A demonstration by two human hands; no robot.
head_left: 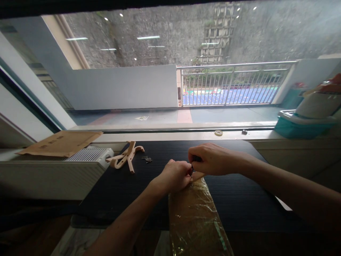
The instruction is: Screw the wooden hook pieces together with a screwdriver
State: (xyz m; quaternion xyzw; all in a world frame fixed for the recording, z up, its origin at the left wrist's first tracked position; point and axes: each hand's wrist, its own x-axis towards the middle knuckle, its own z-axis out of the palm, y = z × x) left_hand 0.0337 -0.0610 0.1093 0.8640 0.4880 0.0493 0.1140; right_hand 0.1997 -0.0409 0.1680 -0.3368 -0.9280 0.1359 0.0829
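A long wooden board wrapped in clear plastic lies lengthwise on the black table, its far end under my hands. My left hand is closed, pinching at the board's far end. My right hand is closed round a small dark object I cannot make out, touching the same spot. Pale curved wooden pieces lie at the table's far left. Several small dark screws lie just right of them.
A white radiator with brown cardboard on top stands at the left. On the window sill sit a tape roll and a small dark item. A teal-and-white container stands at the right.
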